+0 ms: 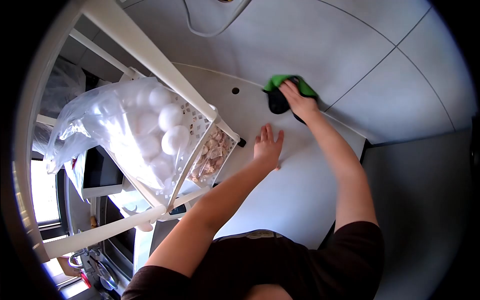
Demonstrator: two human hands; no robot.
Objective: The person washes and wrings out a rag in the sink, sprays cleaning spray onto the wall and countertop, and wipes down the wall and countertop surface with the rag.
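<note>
My right hand [299, 102] presses a green and black cloth [278, 100] against the pale surface [305, 170], close to where it meets the tiled wall. The fingers lie over the cloth, with its green edge showing above them and a dark fold to their left. My left hand [268, 149] rests on the same surface, lower and to the left, palm down with its fingers spread and nothing in it. A small round hole [235, 91] is in the surface, up and left of my left hand.
On the left, a white rack [150, 60] holds a plastic bag of white eggs [175, 140] and a basket of garlic-like pieces [212, 155]. Grey tiles [350, 55] rise behind. A grey cable [215, 34] hangs at the top. A dark panel [415, 200] stands at the right.
</note>
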